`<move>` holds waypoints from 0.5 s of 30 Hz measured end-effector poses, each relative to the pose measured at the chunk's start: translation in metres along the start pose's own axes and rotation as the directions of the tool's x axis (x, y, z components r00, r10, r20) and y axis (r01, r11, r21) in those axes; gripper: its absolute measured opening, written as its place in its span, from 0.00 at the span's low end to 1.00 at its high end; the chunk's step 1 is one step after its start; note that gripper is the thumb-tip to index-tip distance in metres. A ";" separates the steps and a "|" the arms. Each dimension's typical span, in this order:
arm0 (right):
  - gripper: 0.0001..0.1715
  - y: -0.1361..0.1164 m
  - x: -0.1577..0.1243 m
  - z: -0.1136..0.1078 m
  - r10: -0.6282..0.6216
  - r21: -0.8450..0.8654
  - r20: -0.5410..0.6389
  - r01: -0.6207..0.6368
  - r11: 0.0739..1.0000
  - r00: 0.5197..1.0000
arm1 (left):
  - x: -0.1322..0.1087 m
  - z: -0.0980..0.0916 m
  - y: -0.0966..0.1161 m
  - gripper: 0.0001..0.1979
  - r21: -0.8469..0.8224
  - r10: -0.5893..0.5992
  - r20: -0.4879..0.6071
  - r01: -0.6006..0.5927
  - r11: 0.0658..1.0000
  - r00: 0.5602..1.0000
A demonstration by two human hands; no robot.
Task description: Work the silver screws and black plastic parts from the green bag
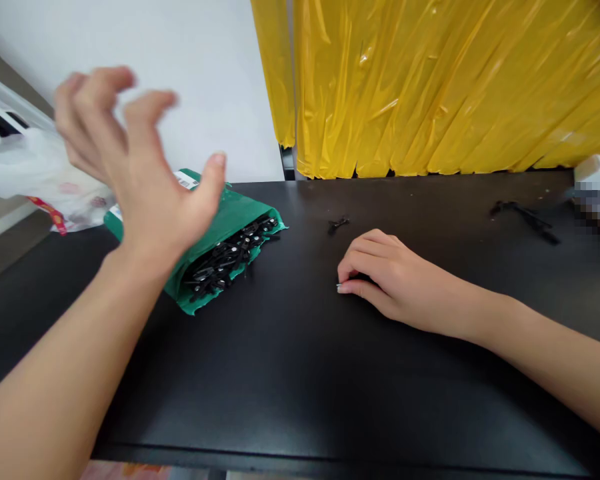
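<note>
Two hands active: left hand (130,167) raised, fingers spread, empty, above open green plastic bag (230,223) of small black clips (227,257); right hand (385,277) fingers curled on black table (300,373), contents unclear. One clip (338,225) out; bag mostly full.

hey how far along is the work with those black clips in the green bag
Barely started. One black clip and a few black pieces lie out on the table. The right hand pinches something small; the left hand hovers open. The green bag looks full.
</note>
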State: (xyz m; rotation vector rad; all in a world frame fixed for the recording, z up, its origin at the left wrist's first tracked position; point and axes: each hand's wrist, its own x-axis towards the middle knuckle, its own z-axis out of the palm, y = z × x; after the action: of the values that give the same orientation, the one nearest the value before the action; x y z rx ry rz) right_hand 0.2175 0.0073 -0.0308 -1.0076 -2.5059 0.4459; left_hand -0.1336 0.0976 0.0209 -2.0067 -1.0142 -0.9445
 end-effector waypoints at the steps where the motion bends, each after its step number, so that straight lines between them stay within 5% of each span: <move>1: 0.09 0.000 0.000 0.000 -0.010 0.001 -0.004 0.010 1.000 1.000 | 0.005 -0.002 0.026 0.19 0.000 -0.077 -0.088 0.078 0.997 0.993; 3: 0.09 0.001 0.001 -0.002 -0.029 -0.005 -0.011 0.029 1.000 1.000 | 0.014 -0.007 0.078 0.13 -0.131 -0.008 0.050 0.014 0.991 0.999; 5: 0.09 0.001 0.001 -0.003 -0.035 -0.022 -0.019 0.034 0.999 0.999 | 0.019 -0.007 0.120 0.16 -0.258 0.116 0.333 -0.028 0.966 0.936; 7: 0.08 0.000 0.002 -0.003 -0.040 -0.038 -0.022 0.039 0.999 0.999 | 0.019 -0.001 0.143 0.20 -0.335 0.210 0.435 -0.059 0.940 0.875; 11: 0.07 -0.003 0.001 -0.008 -0.069 -0.069 -0.011 0.068 0.995 0.998 | 0.011 0.016 0.147 0.22 -0.371 0.241 0.591 -0.006 0.929 0.770; 15: 0.13 -0.001 -0.003 -0.026 -0.112 -0.012 0.066 0.113 0.993 0.991 | 0.005 0.023 0.140 0.19 -0.390 0.243 0.618 0.022 0.921 0.748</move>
State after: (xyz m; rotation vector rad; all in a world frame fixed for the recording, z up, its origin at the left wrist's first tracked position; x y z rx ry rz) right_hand 0.2313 0.0081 -0.0089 -0.8643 -2.6121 0.4325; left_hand -0.0052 0.0537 -0.0208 -2.8055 -1.1004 -0.3524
